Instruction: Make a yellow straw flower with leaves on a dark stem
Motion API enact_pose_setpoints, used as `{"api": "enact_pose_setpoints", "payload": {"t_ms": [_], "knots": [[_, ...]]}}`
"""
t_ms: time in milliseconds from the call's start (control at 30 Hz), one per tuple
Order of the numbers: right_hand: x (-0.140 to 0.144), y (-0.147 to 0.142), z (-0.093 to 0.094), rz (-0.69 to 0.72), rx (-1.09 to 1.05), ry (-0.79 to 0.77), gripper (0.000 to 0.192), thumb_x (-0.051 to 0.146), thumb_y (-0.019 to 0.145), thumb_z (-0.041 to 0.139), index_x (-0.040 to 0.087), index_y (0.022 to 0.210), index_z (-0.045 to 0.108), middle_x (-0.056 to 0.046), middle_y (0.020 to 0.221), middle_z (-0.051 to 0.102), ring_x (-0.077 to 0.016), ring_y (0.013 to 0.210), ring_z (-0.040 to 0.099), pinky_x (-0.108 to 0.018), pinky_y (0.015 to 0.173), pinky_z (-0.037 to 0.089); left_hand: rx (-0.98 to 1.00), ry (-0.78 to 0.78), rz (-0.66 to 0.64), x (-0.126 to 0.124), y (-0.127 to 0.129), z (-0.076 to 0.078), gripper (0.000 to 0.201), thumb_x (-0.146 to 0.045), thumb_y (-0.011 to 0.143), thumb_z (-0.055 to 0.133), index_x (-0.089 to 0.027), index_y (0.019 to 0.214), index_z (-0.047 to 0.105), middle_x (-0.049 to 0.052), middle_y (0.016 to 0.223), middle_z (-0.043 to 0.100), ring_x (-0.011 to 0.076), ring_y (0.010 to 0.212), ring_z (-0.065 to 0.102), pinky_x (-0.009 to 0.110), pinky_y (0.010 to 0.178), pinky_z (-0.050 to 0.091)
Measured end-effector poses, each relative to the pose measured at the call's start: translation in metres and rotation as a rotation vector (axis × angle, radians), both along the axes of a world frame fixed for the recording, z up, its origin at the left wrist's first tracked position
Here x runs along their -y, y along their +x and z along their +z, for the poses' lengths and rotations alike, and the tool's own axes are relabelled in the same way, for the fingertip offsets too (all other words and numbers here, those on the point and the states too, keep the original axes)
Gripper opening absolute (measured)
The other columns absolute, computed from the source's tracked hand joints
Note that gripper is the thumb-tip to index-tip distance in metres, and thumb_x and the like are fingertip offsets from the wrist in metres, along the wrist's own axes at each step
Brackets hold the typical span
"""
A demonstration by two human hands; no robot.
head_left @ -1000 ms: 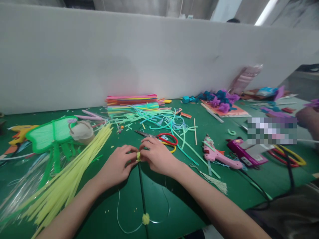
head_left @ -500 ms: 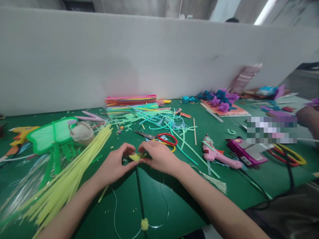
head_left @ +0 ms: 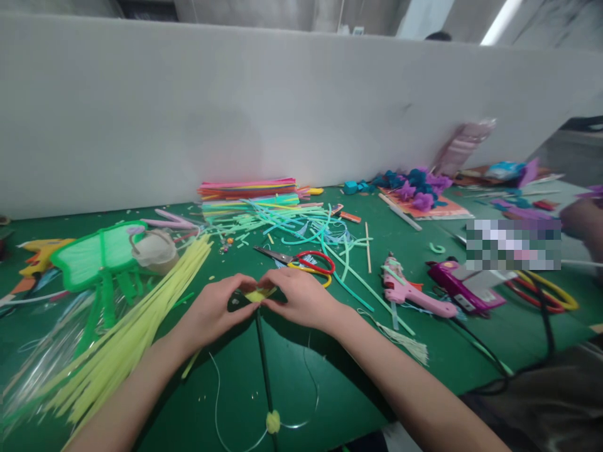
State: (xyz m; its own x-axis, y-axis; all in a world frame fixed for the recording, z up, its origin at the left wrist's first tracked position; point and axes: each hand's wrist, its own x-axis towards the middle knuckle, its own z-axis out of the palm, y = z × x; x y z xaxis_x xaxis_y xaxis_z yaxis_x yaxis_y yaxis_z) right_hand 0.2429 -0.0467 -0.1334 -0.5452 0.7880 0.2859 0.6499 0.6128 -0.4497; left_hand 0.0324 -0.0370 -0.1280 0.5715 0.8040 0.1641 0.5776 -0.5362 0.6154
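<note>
Between my two hands is a small piece of yellow pipe cleaner (head_left: 259, 295), partly hidden by the fingers. My left hand (head_left: 225, 306) pinches it from the left, thumb and fingers bent around. My right hand (head_left: 296, 294) pinches its right end, fingertips almost meeting those of the left. Below, a small yellow tuft (head_left: 272, 422) lies near the table's front edge, with clear thread (head_left: 217, 402) looping out on both sides. A dark strip runs from the tuft up toward my hands; whether it is a rod or a table seam I cannot tell. Scissors (head_left: 301, 260) with red and yellow handles lie just beyond my right hand.
Yellow pipe cleaners (head_left: 136, 333) lie bundled at left, by a green fuzzy shape (head_left: 98, 254) and a cup (head_left: 157, 251). Coloured stems (head_left: 249, 191) sit along the white partition (head_left: 282, 107). Glue guns, pink (head_left: 414, 295) and purple (head_left: 464, 289), rest at right, near another person's hand (head_left: 584, 223).
Both hands stay nearly in place, with the left fingers shifting slightly and the yellow piece turning a little. The thread loop on the left has moved slightly.
</note>
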Motion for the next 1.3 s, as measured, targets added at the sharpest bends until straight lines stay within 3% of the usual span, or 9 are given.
{"api": "enact_pose_setpoints", "payload": {"t_ms": [333,433,533,733,1300], "knots": [[0.0,0.0,0.002,-0.01,-0.164,-0.082,0.02,0.019,0.082,0.063,0.019,0.102,0.058,-0.005,0.098,0.069,-0.0173,0.092,0.064,-0.03,0.079,0.046,0.022,-0.159,0.036,-0.002,-0.003,0.003,0.03,-0.046,0.082,0.061,-0.024,0.101,0.068,0.003,0.101,0.074,0.0225,0.09,0.067,0.032,0.082,0.05],[-0.004,0.004,-0.001,-0.15,-0.263,-0.232,0.027,0.018,0.08,0.065,0.017,0.105,0.058,-0.004,0.092,0.07,-0.0161,0.084,0.066,-0.028,0.074,0.048,0.024,-0.163,0.057,-0.002,-0.003,0.003,0.031,-0.047,0.081,0.062,-0.024,0.1,0.069,0.003,0.1,0.074,0.0229,0.09,0.067,0.033,0.082,0.051],[-0.008,0.008,-0.004,-0.245,-0.325,-0.446,0.021,0.028,0.078,0.067,0.015,0.095,0.064,-0.004,0.08,0.071,-0.0151,0.071,0.066,-0.025,0.063,0.048,0.059,-0.184,0.06,-0.001,-0.002,0.004,0.029,-0.045,0.081,0.062,-0.023,0.098,0.068,0.003,0.097,0.074,0.0225,0.088,0.066,0.034,0.081,0.051],[-0.007,0.008,-0.003,-0.094,-0.482,-0.784,0.018,0.031,0.084,0.059,0.015,0.081,0.066,-0.004,0.074,0.071,-0.0105,0.061,0.063,-0.02,0.054,0.047,0.161,-0.302,0.048,0.003,0.001,0.005,0.026,-0.042,0.08,0.064,-0.02,0.094,0.066,0.003,0.089,0.072,0.0189,0.077,0.066,0.03,0.071,0.053],[-0.003,0.003,0.008,-0.134,-0.837,-1.206,0.012,0.02,0.078,0.062,0.011,0.078,0.07,-0.006,0.075,0.072,-0.0092,0.064,0.066,-0.02,0.062,0.053,0.209,-0.361,0.084,0.002,0.003,0.004,0.029,-0.044,0.077,0.066,-0.018,0.089,0.065,0.004,0.083,0.071,0.0186,0.073,0.066,0.03,0.067,0.054]]}}
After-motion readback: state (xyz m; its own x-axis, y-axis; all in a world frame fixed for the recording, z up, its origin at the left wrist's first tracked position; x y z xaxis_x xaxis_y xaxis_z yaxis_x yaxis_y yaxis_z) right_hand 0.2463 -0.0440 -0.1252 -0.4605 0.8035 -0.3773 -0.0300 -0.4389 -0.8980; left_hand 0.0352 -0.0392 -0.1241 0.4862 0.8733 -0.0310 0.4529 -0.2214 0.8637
